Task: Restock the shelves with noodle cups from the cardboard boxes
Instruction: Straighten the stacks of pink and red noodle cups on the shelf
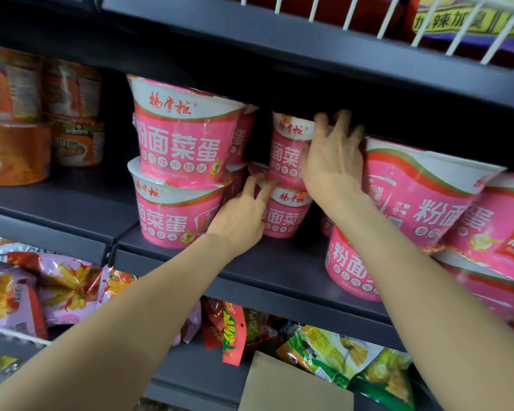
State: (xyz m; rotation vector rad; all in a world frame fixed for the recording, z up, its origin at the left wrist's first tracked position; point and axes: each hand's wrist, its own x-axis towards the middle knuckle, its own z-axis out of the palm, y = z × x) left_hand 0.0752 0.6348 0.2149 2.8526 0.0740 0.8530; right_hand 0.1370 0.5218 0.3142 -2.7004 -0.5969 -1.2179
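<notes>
Pink noodle cups stand stacked two high on a dark shelf. At the middle back, an upper pink cup sits on a lower pink cup. My right hand lies against the upper cup's right side, fingers spread over its rim. My left hand touches the lower cup's left side, fingers reaching up between the two. A front stack of two pink cups stands to the left. More pink cups crowd the right. A cardboard box flap shows at the bottom.
Orange noodle cups fill the left part of the shelf. Snack bags lie on the shelf below, green bags beside the box. A white wire rack with packets sits on the shelf above, low over the cups.
</notes>
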